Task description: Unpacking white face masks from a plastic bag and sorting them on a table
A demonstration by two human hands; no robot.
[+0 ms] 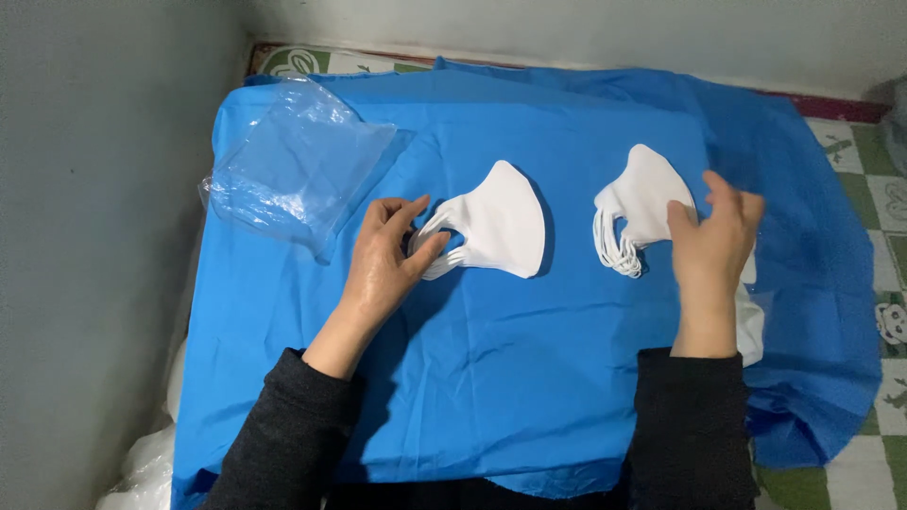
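A: What does the head view show at the centre?

B: A blue cloth (529, 378) covers the tabletop. Just left of the middle lies a stack of white face masks (501, 231), folded flat, with the ear loops pointing left.

A: And the left hand?

B: The left hand (383, 264) rests on the cloth right beside that stack. Its thumb and fingers pinch the ear loops (436, 247), so it is grasping them lightly, not clenched.

A: The other side?

B: Right of centre is a second stack of masks (642, 203), with loops hanging toward the lower left. The right hand (713, 241) lies over its right edge, fingers spread and loosely curled, touching the top mask. I cannot tell whether it truly grips it or only presses on it.

A: Anything else?

B: A bit of white material (749, 326) shows beside the right wrist. At the upper left of the frame a clear plastic bag (298, 165) lies crumpled on the cloth, well apart from both hands. Both sleeves are dark.
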